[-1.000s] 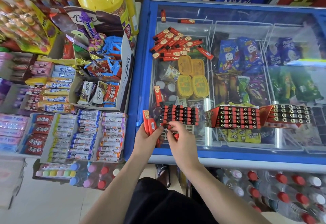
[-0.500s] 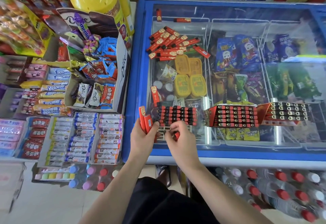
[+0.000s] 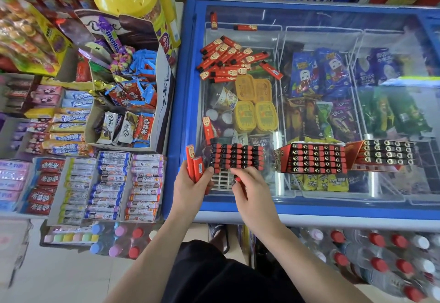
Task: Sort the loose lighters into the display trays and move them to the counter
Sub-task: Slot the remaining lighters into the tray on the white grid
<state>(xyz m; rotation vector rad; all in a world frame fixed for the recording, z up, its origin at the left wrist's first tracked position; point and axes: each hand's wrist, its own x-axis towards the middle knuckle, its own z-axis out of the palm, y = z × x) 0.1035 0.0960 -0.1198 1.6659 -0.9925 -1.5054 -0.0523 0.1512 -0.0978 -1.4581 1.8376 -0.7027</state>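
A white display tray [image 3: 222, 180] lies on the freezer's glass lid [image 3: 309, 40], its far rows filled with red lighters [image 3: 238, 157]. My left hand [image 3: 190, 188] grips a few red lighters [image 3: 194, 165] upright at the tray's left edge. My right hand [image 3: 254, 190] pinches one red lighter [image 3: 238, 180] over the tray's bare near slots. A pile of loose lighters [image 3: 228, 60] lies farther back on the glass. Two full trays [image 3: 314, 159] [image 3: 385, 153] sit to the right. One lone lighter [image 3: 206, 129] lies above the tray.
Two more lighters [image 3: 213, 21] [image 3: 245, 27] lie at the lid's far edge. Shelves of candy and chocolate boxes [image 3: 107, 183] crowd the left. Packs of bottled water [image 3: 381, 255] stand under the freezer's front edge. The blue freezer frame [image 3: 181, 88] borders the glass.
My right hand has shifted slightly right and down over the tray's near slots with its lighter. The left hand stays at the tray's left edge with its lighters.
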